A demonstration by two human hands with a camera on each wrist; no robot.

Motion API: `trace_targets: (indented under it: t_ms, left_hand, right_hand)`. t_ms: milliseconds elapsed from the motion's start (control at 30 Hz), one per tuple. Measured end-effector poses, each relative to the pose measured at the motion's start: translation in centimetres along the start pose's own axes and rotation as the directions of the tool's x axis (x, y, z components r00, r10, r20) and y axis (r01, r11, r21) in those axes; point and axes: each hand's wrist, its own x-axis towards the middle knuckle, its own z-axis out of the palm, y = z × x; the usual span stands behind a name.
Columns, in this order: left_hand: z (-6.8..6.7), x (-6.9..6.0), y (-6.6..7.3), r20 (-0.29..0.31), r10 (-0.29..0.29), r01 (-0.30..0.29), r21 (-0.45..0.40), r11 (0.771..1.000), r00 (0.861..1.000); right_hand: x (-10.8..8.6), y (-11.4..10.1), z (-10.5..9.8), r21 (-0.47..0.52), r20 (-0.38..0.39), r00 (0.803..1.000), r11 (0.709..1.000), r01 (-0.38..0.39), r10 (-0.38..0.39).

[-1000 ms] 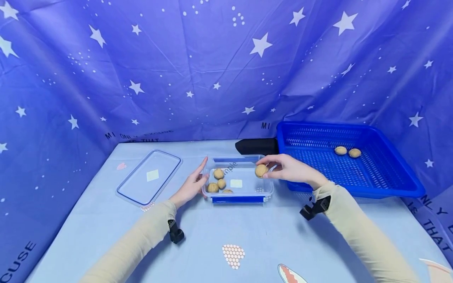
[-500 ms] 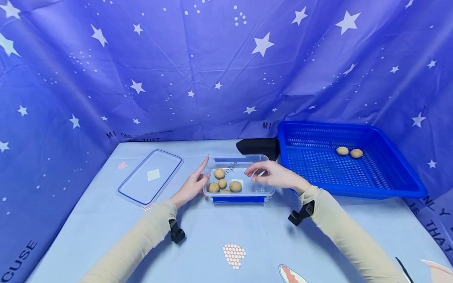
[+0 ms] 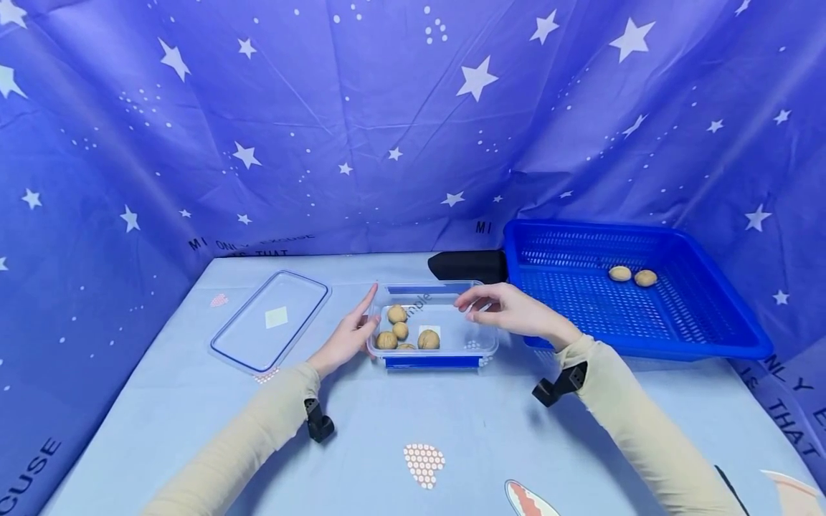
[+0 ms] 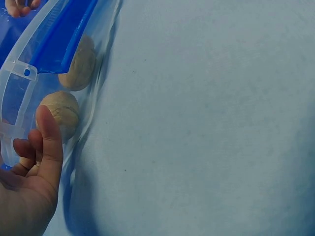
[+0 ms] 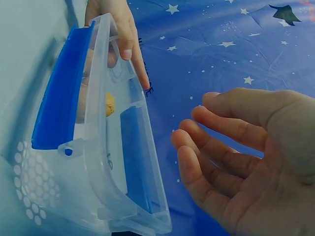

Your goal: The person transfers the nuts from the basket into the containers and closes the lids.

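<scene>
One more walnut (image 3: 429,340) released inside container (image 3: 457,331), near front edge; right hand (image 3: 510,308) now empty, fingers loose, left hand (image 3: 345,338) unclenched against left end, two basket walnuts (image 3: 620,274) remaining.

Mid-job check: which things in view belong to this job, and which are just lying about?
Job, apparently:
left hand, touching clear box
right hand, near it
walnuts inside
blue basket with two more walnuts
lid, probably

Lying about or background, seemingly:
black object beside basket
tablecloth
starry backdrop
</scene>
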Motion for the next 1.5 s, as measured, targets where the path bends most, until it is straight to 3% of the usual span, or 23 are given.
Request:
trace_targets:
  t_ms: [500, 700, 933, 1100, 1367, 1500]
  left_hand:
    - [0.1, -0.3, 0.1, -0.007, -0.005, 0.005, 0.002, 1.000, 1.000]
    - [0.1, -0.4, 0.3, -0.023, -0.008, 0.009, 0.040, 0.999, 1.000]
    - [0.0, 1.0, -2.4, -0.031, -0.005, 0.005, 0.010, 1.000, 1.000]
    - [0.0, 1.2, -3.0, -0.044, 0.003, -0.002, 0.026, 1.000, 0.999]
    - [0.0, 1.1, -2.8, -0.028, 0.004, -0.004, 0.009, 1.000, 1.000]
    - [0.0, 0.5, -1.4, -0.012, 0.008, -0.008, -0.004, 1.000, 1.000]
  right_hand:
    - [-1.2, 0.2, -2.3, -0.017, -0.039, 0.999, 1.000, -0.019, 0.018]
    - [-2.3, 0.0, -3.6, -0.009, -0.075, 0.995, 0.997, -0.072, 0.071]
    - [-3.3, 0.5, -5.1, -0.037, -0.109, 0.984, 0.989, -0.145, 0.140]
    - [-4.2, 1.2, -6.5, -0.053, -0.113, 0.978, 0.982, -0.183, 0.176]
    - [-5.9, 2.2, -9.3, -0.093, -0.159, 0.964, 0.969, -0.228, 0.212]
    - [-6.5, 2.9, -10.6, -0.094, -0.168, 0.952, 0.957, -0.274, 0.255]
